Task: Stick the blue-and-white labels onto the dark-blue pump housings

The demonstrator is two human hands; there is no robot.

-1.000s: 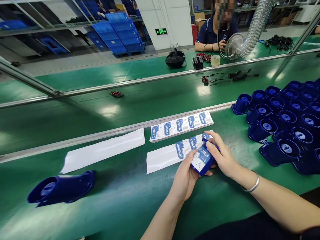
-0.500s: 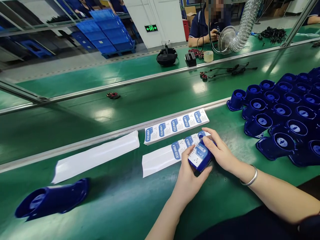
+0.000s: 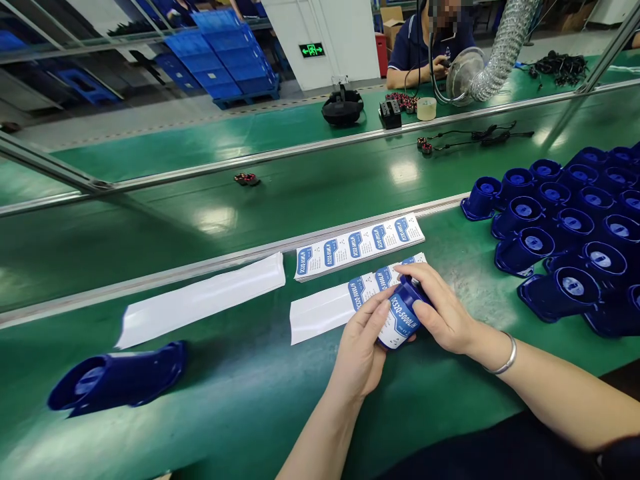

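Note:
Both hands hold one dark blue plastic housing (image 3: 403, 320) just above the green table. My left hand (image 3: 361, 343) cups it from the left, thumb lying on its white and blue label. My right hand (image 3: 443, 310) wraps its fingers over the housing's top and right side. Right behind the hands lies a partly used label strip (image 3: 330, 305), with a fuller label strip (image 3: 360, 245) beyond it.
Several blue housings (image 3: 565, 230) crowd the table at the right. Another blue housing (image 3: 117, 383) lies on its side at the left, next to a bare white backing strip (image 3: 200, 299). Beyond a metal rail (image 3: 210, 270) runs a conveyor belt; a person sits at the far side.
The housing has been turned in my hands, so its label now faces more to the left. My left thumb has slid onto the label. The view shifted slightly.

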